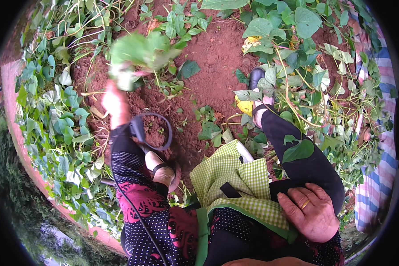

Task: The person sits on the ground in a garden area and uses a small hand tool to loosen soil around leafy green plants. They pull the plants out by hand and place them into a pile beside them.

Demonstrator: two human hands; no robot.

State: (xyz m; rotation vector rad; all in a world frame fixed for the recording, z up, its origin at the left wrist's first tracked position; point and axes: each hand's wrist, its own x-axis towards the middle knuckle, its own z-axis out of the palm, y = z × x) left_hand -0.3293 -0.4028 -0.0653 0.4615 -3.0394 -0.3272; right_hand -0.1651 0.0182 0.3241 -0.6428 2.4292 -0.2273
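My left hand (114,104) is blurred by motion, stretched out over the red soil on the left. It appears to grip a bunch of green leaves (139,55), also blurred. A dark strap (138,129) with a loose loop sits at that wrist, and a black cable (136,207) runs along the sleeve. My right hand (311,212), with a ring on one finger, rests palm down on my right thigh beside a green checked apron (237,176). It holds nothing. The apron drapes between my legs, and a white item (245,153) partly shows at its upper edge.
Leafy vines, seemingly sweet potato, grow in a left patch (66,123) and a right patch (296,79). Bare red soil (216,50) lies between them. My sandalled feet (163,173) stand on it. A striped sheet (387,133) borders the right; a reddish path (30,146) curves along the left.
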